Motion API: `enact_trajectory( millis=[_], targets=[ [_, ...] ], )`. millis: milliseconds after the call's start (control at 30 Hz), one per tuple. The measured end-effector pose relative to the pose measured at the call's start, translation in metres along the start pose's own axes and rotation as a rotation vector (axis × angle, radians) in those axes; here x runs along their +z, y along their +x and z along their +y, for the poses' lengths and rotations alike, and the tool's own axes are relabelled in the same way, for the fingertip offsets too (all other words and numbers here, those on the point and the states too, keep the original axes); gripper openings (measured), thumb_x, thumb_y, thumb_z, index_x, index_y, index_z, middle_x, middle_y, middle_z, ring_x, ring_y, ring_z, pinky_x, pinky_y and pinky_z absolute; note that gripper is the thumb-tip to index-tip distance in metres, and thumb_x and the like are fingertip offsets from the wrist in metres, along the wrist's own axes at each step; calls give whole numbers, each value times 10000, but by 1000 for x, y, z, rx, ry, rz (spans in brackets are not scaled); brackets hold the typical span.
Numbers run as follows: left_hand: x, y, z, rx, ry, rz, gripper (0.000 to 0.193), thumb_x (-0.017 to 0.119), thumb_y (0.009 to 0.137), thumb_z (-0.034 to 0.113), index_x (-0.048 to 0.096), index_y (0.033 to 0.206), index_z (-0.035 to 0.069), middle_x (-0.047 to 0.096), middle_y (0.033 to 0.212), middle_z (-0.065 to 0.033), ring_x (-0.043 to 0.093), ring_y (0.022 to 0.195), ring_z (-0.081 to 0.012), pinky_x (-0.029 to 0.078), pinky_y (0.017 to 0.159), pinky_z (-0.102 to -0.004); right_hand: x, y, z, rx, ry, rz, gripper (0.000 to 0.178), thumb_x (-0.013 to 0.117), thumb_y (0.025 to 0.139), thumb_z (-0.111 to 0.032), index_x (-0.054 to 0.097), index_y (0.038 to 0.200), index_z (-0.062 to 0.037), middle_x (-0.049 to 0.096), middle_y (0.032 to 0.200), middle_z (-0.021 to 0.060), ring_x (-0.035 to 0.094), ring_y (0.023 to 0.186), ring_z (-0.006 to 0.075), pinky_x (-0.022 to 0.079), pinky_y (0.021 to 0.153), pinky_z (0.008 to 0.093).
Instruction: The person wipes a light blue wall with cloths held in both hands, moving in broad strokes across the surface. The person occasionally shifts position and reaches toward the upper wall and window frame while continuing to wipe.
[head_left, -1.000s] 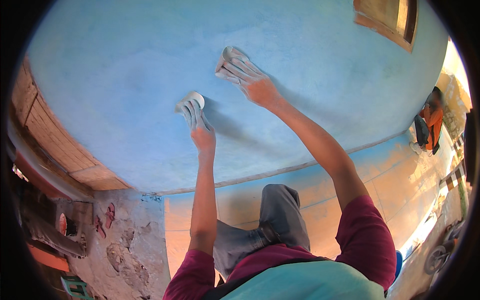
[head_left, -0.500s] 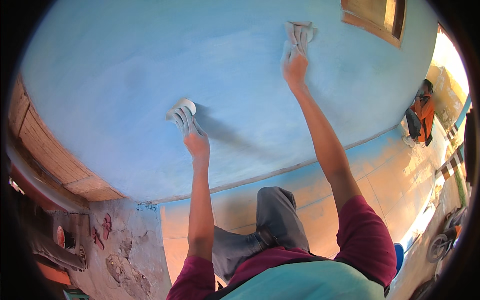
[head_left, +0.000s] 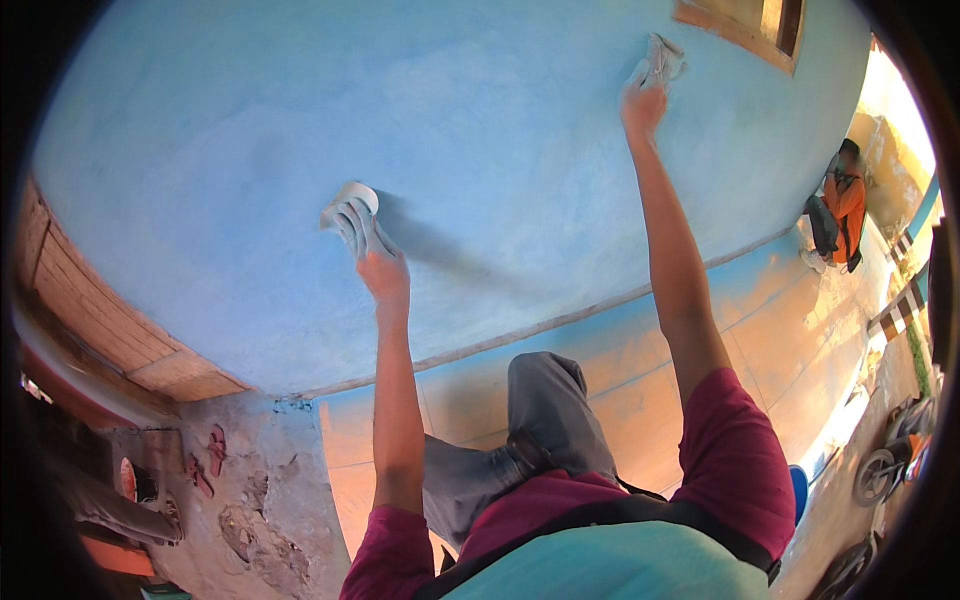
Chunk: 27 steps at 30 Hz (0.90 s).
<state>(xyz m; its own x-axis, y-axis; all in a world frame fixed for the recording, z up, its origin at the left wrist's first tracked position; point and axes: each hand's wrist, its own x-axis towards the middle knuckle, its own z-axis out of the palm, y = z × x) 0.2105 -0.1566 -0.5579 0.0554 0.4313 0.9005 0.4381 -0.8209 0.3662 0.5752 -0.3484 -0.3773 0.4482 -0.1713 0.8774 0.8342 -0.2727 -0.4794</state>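
Note:
In front of me stands a light blue wall [head_left: 480, 200] with a chalky, patchy finish. My left hand [head_left: 370, 250], fingers dusted white, is closed on a pale piece of sandpaper [head_left: 356, 192] that curls up past the fingertips. It is at the wall's surface, and a long shadow falls to its right. Higher and farther right, my right hand [head_left: 645, 97] presses a second piece of sandpaper [head_left: 675, 64] against the wall, just left of a wooden window frame [head_left: 735, 35]. Its powdery fingers cover most of that sheet.
Wooden boards [head_left: 105, 310] edge the wall on the left. Below runs an orange tiled floor [head_left: 640, 430] dusted blue. Red sandals [head_left: 216, 450] lie on rough concrete at lower left. A person in orange [head_left: 848, 205] sits at the far right. A motorbike wheel [head_left: 876, 477] shows beyond.
My right hand has slid right along the wall, closer to the window frame, with its sandpaper. My left hand has shifted slightly up and left, still holding its piece.

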Motion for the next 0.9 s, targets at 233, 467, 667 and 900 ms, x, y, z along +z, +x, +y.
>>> enact_trajectory(
  millis=[233,467,667,900],
  targets=[
    [10,2,14,-112,-28,44,481,486,1036,29,411,1507,-34,375,1563,-278,311,1463,-481,310,1191,-562,-8,-139,-43,-297,-51,-279,427,498,1035,-130,547,1459,-132,451,1574,70,348,1476,392,335,1195,471],
    [6,104,39,25,-43,230,464,510,1028,41,458,1487,-11,442,1528,-254,345,1441,-493,332,1167,-586,-19,-183,-13,-388,-89,-379,434,528,1018,-115,559,1449,-159,465,1561,78,361,1462,406,326,1189,534],
    [29,140,87,241,-43,219,470,564,1020,104,491,1477,24,490,1513,-189,405,1419,-457,371,1155,-559,-12,-189,-9,-385,-77,-375,457,536,1011,-111,544,1465,-170,457,1568,75,365,1463,395,310,1196,539],
    [34,147,109,442,-23,97,421,576,1016,135,567,1429,54,542,1488,-131,443,1409,-416,371,1163,-529,-16,-182,2,-413,-130,-380,494,557,981,-78,543,1463,-187,431,1589,51,351,1473,380,293,1205,546]
  ],
)
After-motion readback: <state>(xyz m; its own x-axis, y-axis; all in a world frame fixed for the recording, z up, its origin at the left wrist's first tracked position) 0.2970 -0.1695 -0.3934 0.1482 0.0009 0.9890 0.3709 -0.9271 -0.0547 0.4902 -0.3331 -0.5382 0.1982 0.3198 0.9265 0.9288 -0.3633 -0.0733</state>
